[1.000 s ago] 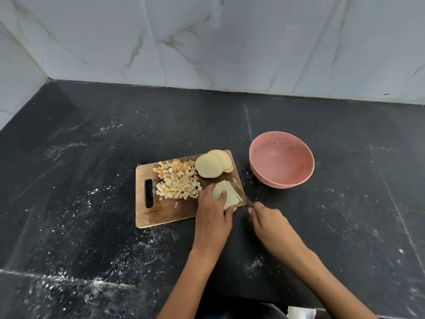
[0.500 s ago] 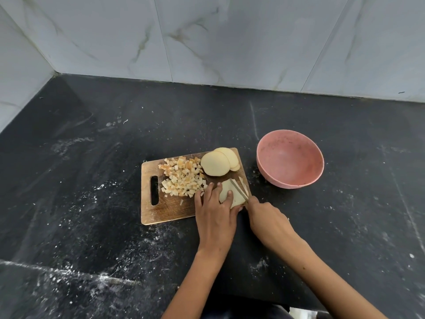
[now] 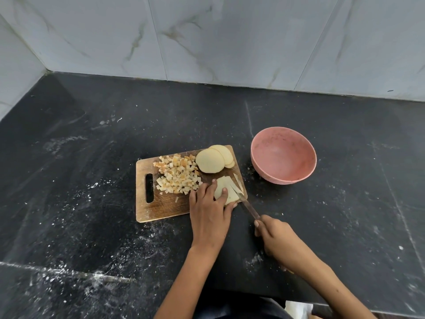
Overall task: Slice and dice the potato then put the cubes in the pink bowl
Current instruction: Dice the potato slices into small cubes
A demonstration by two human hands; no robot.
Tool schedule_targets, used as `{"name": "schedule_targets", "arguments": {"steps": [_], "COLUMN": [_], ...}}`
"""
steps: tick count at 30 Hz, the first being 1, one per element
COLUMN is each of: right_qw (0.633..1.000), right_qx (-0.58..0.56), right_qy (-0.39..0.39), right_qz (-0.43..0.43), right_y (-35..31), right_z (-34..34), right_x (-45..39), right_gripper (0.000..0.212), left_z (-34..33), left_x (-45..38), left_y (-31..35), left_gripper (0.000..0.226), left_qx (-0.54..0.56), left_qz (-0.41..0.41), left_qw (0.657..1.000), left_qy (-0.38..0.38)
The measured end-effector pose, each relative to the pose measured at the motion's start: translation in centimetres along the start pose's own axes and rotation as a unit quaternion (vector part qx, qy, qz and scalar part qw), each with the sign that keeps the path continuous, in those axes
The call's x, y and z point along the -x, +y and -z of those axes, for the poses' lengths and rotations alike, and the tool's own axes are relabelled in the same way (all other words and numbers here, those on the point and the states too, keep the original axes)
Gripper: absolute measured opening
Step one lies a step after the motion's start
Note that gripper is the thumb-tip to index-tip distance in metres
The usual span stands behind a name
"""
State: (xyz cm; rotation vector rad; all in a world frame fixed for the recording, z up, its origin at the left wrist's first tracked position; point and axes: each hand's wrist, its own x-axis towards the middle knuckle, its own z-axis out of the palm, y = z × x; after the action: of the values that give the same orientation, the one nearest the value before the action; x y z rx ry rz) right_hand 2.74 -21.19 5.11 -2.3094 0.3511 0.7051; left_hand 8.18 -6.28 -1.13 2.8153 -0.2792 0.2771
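Potato slice (image 3: 226, 191) at near right corner of cutting board (image 3: 161, 203), pinned under your left hand (image 3: 210, 208) fingertips. Right hand (image 3: 273, 238) grips knife (image 3: 247, 204). Risk: blade beside fingertips, nicks if slice slips. Strips near edge may fall. Pink bowl (image 3: 284, 155) empty.

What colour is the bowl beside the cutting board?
Pink. The bowl shows clearly in the head view, empty inside.

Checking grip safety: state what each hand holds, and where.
Right hand grips the steel knife by its handle. Left hand presses straight fingers on the pale potato slices.
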Motion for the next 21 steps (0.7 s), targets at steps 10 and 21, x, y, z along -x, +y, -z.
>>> {"name": "schedule_targets", "arguments": {"steps": [10,21], "right_qw": [0.988,0.972], "right_qx": [0.143,0.234], "right_qy": [0.051,-0.009], "right_qz": [0.039,-0.010], "right_y": [-3.6,-2.7], "right_z": [0.0,-0.8], "right_x": [-2.7,-2.0], "right_gripper": [0.027,0.015], "left_z": [0.5,0.7], "left_x": [0.3,0.1], "left_y": [0.0,0.1], "left_gripper": [0.026,0.026], "left_qx": [0.008,0.003], "left_qz": [0.011,0.016], "left_qw": [1.000,1.000], "left_qy": [-0.002,-0.010]}}
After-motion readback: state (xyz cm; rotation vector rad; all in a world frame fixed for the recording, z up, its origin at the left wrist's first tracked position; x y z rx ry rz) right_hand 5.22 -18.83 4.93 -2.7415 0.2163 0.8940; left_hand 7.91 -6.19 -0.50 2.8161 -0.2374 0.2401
